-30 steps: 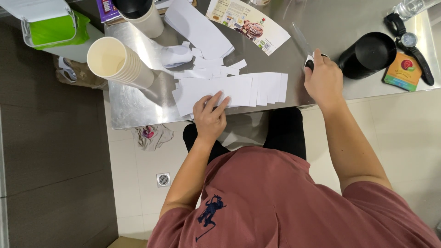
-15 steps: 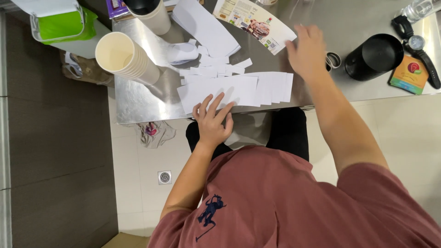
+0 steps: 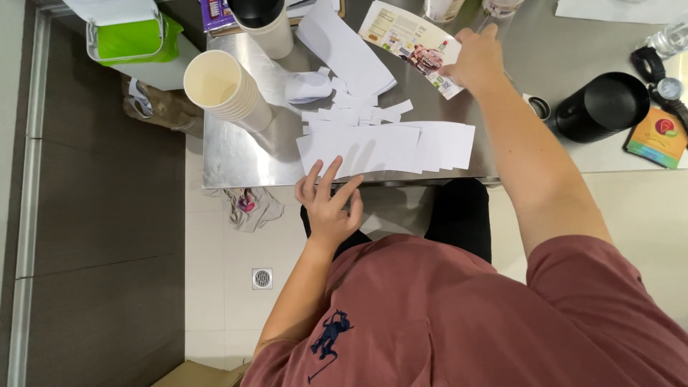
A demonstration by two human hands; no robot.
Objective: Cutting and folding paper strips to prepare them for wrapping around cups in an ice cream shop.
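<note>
Left hand [image 3: 330, 204] spread at the white paper strips [image 3: 387, 147], lower centre; right hand [image 3: 479, 61] presses fingers on the printed leaflet [image 3: 410, 44], top centre.

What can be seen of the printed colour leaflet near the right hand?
The printed colour leaflet is a glossy-looking paper strip with a white ground, small text blocks and a dark food picture. It lies flat and slanted on the steel table, far side. The right hand rests on its lower right end, covering that corner.

My left hand [image 3: 331, 204] sits near, fingers spread and open; my right hand [image 3: 479, 61] reaches far, arm outstretched, fingers curled downward.
</note>
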